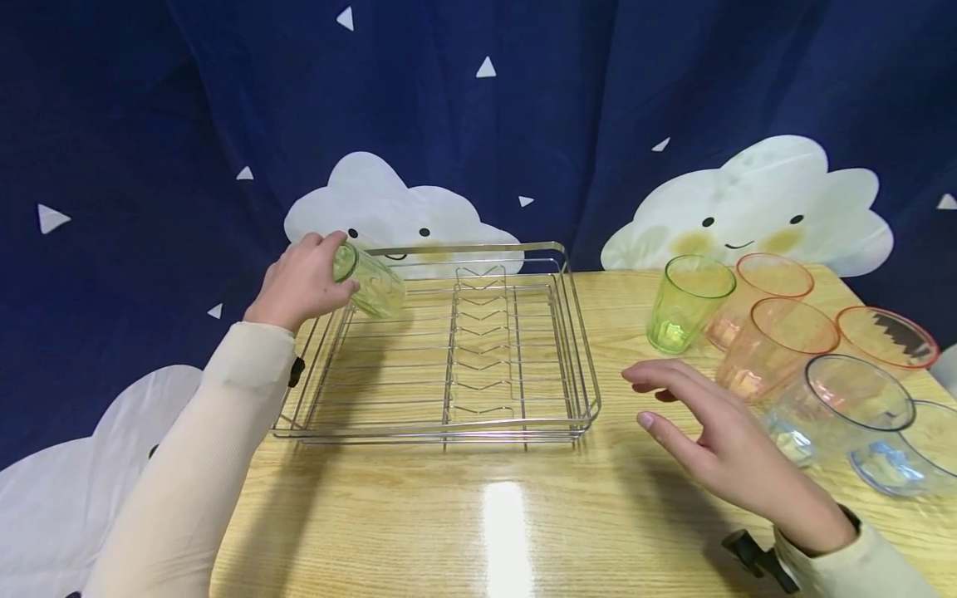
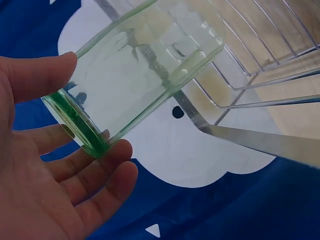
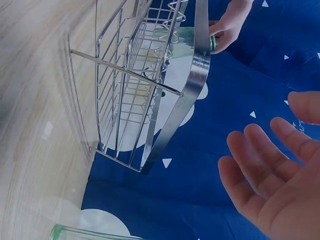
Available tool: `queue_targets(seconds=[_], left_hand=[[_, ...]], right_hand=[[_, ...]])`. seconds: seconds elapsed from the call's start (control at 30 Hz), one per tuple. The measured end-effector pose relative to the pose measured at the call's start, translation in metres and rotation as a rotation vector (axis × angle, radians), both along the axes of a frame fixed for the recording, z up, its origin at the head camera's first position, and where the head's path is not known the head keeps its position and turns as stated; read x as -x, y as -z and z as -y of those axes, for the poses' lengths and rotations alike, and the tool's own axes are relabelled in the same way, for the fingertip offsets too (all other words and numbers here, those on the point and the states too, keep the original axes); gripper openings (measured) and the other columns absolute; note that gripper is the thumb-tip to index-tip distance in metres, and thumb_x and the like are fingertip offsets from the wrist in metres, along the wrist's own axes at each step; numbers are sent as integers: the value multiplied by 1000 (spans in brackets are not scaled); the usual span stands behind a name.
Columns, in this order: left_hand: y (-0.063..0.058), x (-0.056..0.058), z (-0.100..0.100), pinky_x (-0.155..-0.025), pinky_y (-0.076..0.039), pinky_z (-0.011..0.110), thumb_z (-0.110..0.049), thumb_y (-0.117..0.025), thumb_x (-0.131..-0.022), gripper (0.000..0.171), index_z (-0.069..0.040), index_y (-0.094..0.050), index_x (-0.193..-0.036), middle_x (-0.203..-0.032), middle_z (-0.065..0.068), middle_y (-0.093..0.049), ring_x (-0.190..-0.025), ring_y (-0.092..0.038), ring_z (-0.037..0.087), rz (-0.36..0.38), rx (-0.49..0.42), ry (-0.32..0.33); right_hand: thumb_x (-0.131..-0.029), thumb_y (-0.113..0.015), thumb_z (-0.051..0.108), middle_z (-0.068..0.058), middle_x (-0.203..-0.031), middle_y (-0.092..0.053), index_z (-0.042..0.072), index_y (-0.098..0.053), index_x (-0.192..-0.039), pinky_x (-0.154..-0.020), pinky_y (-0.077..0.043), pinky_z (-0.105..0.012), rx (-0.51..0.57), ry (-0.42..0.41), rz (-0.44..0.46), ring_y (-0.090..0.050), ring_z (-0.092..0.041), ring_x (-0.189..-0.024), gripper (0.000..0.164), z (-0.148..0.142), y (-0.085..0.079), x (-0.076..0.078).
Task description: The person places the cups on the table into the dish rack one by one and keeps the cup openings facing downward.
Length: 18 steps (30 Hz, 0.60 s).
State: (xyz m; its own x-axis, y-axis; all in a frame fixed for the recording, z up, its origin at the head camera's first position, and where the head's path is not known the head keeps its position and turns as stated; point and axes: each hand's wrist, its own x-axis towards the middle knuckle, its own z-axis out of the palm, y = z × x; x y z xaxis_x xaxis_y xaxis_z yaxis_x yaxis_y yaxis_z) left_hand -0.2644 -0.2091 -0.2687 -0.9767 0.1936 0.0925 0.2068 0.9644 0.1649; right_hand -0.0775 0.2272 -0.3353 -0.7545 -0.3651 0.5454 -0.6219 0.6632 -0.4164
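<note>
Head view from above, forward and down; both wrist views nearer, tilted, the wire rack in all three.

The head view's right edge cuts off one blue glass. In the right wrist view, the rack partly hides the held green glass.

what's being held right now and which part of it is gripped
A green tumbler, gripped by the left hand at its darker green end; whether that is rim or base is unclear. The right hand holds nothing.
</note>
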Motion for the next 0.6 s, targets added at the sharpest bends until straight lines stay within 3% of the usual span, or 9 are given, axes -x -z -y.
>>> queue_targets(seconds=[0.6], left_hand=[[14, 26, 3, -100, -43, 68, -33, -62, -91, 75, -4, -32, -153, -144, 29, -44, -129, -45, 49, 74, 14, -80]], right_hand=[[-79, -74, -6, 2, -124, -65, 20, -63, -126, -103, -34, -4, 22, -33, -4, -53, 6, -119, 55, -4, 4, 0]])
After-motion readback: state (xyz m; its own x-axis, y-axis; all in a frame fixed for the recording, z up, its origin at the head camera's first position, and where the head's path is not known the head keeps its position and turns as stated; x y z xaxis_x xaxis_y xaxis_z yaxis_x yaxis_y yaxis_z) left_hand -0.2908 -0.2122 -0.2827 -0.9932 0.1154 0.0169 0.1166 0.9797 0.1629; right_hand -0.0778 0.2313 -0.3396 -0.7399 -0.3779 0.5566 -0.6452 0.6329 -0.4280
